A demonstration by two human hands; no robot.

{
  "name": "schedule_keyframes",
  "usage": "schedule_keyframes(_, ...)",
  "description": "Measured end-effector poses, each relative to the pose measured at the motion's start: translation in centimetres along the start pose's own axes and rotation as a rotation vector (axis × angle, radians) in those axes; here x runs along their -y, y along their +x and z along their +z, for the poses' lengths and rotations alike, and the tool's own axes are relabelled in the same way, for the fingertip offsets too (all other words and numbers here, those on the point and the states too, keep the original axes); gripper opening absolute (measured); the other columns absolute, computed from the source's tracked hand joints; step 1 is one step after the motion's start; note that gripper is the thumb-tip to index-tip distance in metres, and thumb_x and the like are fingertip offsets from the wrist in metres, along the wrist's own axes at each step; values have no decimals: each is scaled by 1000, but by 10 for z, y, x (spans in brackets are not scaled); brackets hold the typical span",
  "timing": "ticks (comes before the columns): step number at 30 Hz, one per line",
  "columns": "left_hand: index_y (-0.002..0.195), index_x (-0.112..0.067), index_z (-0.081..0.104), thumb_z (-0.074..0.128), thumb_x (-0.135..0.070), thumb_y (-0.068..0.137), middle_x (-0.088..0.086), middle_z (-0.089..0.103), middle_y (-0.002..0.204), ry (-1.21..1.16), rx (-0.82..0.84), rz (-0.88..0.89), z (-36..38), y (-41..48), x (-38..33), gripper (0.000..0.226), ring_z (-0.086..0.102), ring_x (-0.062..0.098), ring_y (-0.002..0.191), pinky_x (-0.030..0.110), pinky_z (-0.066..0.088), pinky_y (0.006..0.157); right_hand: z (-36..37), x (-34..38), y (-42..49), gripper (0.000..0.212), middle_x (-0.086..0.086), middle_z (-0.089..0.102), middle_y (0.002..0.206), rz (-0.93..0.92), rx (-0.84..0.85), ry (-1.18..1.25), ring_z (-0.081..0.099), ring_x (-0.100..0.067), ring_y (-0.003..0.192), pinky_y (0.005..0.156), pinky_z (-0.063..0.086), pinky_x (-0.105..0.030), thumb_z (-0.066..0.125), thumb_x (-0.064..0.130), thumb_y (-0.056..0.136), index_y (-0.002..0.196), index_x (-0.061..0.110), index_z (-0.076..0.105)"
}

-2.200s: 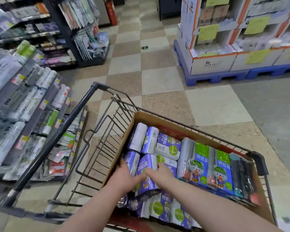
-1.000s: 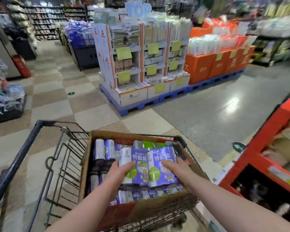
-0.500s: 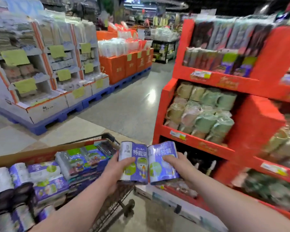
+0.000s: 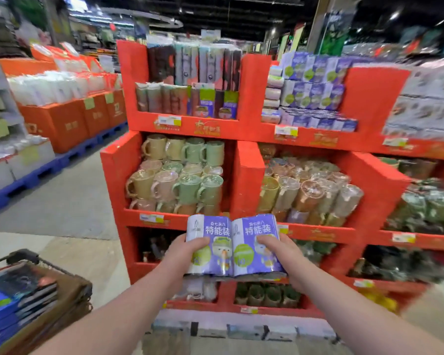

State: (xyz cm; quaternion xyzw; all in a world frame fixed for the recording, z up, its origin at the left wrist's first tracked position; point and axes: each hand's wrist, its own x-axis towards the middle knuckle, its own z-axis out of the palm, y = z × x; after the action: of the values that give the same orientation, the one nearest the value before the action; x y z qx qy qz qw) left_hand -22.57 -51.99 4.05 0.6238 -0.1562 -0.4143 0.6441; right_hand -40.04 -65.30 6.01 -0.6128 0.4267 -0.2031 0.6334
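Note:
Two purple-and-white packs (image 4: 231, 242) with cartoon figures and green circles sit side by side between my hands, held up in front of me. My left hand (image 4: 183, 251) grips the left pack with the thumb over its front. My right hand (image 4: 280, 248) grips the right pack, fingers curled over its face. They hang before a red display shelf (image 4: 246, 180). Matching purple packs (image 4: 310, 90) are stacked on that shelf's top right tier.
The red shelf's middle tiers hold wrapped mugs (image 4: 180, 180) and cups (image 4: 305, 190). The shopping cart (image 4: 23, 260) with a cardboard box of packs stands at lower left. Orange boxes (image 4: 69, 121) on blue pallets line the aisle at left.
I lifted the two packs out of the cart's box and turned right. The cart has slid to the lower left and the red shelf now fills the view.

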Motion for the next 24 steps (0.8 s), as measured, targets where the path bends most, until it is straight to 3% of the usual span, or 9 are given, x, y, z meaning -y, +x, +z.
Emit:
schedule_keyframes(1,100,-12,70,72,-20,81,8,76,84,7,18,7,23,6,1,21,71,27,77,46,55,87,-25,1,2,22,-7,73,94,-4,-24,13,70,-23,72,66,58,-33,68,27,85,104,16,62)
schedule_keyframes(3,104,-13,69,74,-22,78,12,75,93,19,59,0,67,13,0,28,70,32,87,54,50,94,-69,1,7,27,-9,73,99,-18,-66,14,71,-24,77,73,58,-37,67,27,86,110,15,62)
schedule_keyframes(8,106,-7,67,67,-12,87,17,74,97,33,150,14,162,22,1,20,70,30,79,42,57,77,-155,5,8,10,-9,71,89,-44,-151,24,66,-25,69,64,56,-32,64,21,90,94,13,63)
schedule_keyframes(12,113,-7,64,74,-18,82,14,73,99,62,155,47,208,31,2,35,71,31,85,45,58,80,-201,6,12,17,-15,71,104,-66,-169,51,67,-33,84,85,54,-48,70,30,82,91,16,68)
schedule_keyframes(16,111,-11,64,76,-23,80,11,73,102,104,173,80,240,44,-12,35,70,31,93,47,56,86,-229,14,24,29,-6,71,101,-88,-177,72,69,-29,88,92,52,-47,70,39,83,102,16,67)
schedule_keyframes(18,110,-15,65,80,-33,73,8,73,104,133,206,106,255,54,-23,44,68,32,98,48,54,90,-242,20,33,50,-4,72,105,-117,-184,94,70,-26,93,92,53,-45,72,52,75,110,17,65)
schedule_keyframes(20,112,-19,65,83,-47,54,6,73,105,158,245,119,273,69,-33,67,68,31,99,52,52,92,-258,27,43,70,-5,73,106,-125,-199,106,72,-24,90,84,57,-40,76,61,63,116,16,63)
schedule_keyframes(22,113,-18,66,83,-45,54,6,73,105,137,286,132,292,88,-40,67,69,31,98,53,52,93,-274,37,52,50,-8,74,99,-167,-227,113,73,-22,80,67,58,-29,72,46,79,113,11,64)
schedule_keyframes(24,115,-17,64,84,-42,59,6,73,106,133,322,142,314,105,-50,65,68,31,99,53,51,94,-291,48,63,40,-10,74,99,-187,-277,117,72,-26,81,63,57,-28,67,36,87,115,8,63)
